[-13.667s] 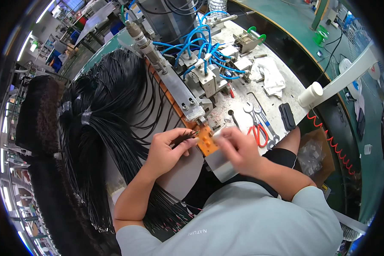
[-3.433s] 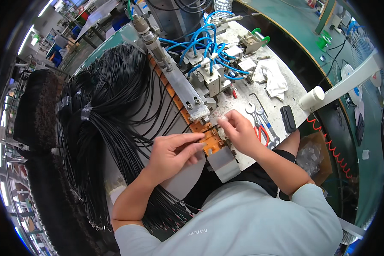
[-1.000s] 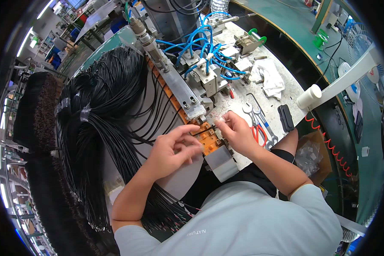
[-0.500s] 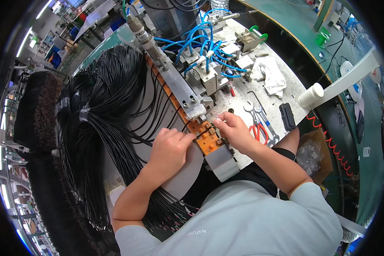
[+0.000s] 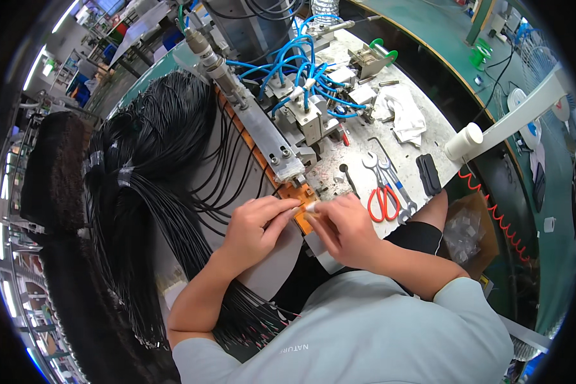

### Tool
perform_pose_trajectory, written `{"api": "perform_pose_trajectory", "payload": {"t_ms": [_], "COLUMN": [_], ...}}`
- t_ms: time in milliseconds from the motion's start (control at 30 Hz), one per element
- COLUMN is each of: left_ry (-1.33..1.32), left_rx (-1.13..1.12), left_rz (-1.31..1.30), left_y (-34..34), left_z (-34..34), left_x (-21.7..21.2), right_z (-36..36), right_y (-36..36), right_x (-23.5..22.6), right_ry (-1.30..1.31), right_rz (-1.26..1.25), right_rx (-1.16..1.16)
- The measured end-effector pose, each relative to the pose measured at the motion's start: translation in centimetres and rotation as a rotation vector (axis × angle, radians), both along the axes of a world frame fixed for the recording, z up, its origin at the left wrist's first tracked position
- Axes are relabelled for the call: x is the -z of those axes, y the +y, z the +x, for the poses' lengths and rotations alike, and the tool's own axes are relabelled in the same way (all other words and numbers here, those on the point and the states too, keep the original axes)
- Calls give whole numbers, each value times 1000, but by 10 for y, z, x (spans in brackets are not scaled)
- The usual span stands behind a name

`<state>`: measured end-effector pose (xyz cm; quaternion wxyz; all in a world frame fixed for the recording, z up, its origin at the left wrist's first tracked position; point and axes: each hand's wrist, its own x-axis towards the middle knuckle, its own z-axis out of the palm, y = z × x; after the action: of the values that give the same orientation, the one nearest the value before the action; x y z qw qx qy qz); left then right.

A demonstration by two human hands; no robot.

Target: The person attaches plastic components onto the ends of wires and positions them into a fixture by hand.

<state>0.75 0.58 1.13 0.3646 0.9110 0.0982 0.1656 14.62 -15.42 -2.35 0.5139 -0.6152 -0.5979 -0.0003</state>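
My left hand [image 5: 255, 225] is closed in a pinch over the orange fixture block [image 5: 294, 192], its fingertips on the end of a black cable mostly hidden by the fingers. Close against those fingertips, my right hand [image 5: 351, 232] pinches a small white piece [image 5: 312, 207], too small to name further. The fixture's orange rail runs up and away under a grey metal bar [image 5: 262, 137]. Several black cables cross from a large tied bundle [image 5: 147, 166] on the left toward the rail and my left hand.
Blue air hoses [image 5: 288, 57] and metal fixtures stand behind the bar. Right of my hands lie red-handled scissors [image 5: 384, 203], wrenches [image 5: 398, 185], a black case [image 5: 428, 175] and a white cloth [image 5: 403, 115]. A cardboard box [image 5: 483, 240] holds clear plastic bags.
My right hand has come down and toward me from beside the metal bar's end, bringing the white piece to my left fingertips. My left hand has shifted slightly to the right.
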Motion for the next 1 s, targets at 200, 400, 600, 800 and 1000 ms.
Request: {"api": "perform_pose_trajectory", "payload": {"t_ms": [200,400,600,800,1000], "left_ry": [18,89,120,136,168], "left_rx": [-29,-57,-12,0,-5], "left_rz": [-271,-369,-286,-634,-852], "left_y": [-4,-4,0,3,2], "left_z": [0,-2,-2,-7,-7], "left_x": [-1,-5,-7,-9,-7], "right_z": [0,-3,-1,8,13], "right_y": [9,11,9,5,14], "right_x": [7,3,5,-2,-3], "right_ry": [129,214,223,379,43], "right_rz": [-97,-115,-184,-363,-111], "right_rx": [31,2,-26,-195,-157]}}
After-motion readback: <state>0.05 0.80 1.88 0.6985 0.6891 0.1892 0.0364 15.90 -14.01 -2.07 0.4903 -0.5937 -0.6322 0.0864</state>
